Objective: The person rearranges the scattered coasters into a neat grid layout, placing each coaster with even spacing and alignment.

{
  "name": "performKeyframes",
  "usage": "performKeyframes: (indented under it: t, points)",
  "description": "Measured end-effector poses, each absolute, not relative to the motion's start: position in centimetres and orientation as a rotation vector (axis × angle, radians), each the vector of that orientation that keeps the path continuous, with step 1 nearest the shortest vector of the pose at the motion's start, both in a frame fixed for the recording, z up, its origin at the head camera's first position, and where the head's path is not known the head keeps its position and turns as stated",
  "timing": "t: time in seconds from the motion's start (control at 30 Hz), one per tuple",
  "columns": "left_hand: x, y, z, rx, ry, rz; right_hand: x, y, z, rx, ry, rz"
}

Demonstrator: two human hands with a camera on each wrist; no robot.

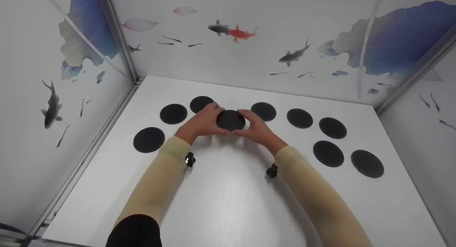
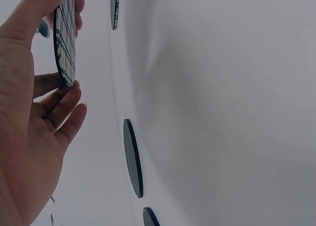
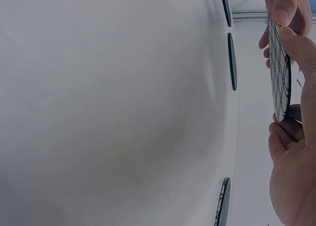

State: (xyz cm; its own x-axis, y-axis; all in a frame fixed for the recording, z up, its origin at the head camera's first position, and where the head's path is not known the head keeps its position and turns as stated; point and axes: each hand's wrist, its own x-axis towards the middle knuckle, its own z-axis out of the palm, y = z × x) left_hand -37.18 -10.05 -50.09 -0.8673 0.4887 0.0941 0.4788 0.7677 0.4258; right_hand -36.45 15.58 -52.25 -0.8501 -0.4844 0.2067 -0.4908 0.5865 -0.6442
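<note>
Held up between both hands is a round black coaster, off the white table. Its underside shows a plaid pattern in the left wrist view, where the coaster is seen nearly edge-on. My left hand pinches the left edge between thumb and fingers. On the opposite edge, my right hand grips the same coaster with its thumb near the front and fingers behind. The two thumbs nearly meet at the near rim. Just beyond the left hand lies another black coaster, partly covered by it.
More black coasters lie in an arc on the white table: two to the left, including one coaster nearest the left edge, and several to the right, ending with a coaster. Printed panels with fish wall in the table.
</note>
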Motion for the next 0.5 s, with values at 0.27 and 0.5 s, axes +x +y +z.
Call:
performKeyframes:
  t: [0.27, 0.5]
  points:
    - [-37.24, -9.89, -49.95, 0.816, 2.925, 0.665, -36.32, 15.36, -52.53, 0.825, -2.792, 1.122]
    - [-37.39, -10.03, -50.22, 0.839, 2.906, 0.637, -36.20, 15.06, -52.80, 0.839, -2.795, 1.101]
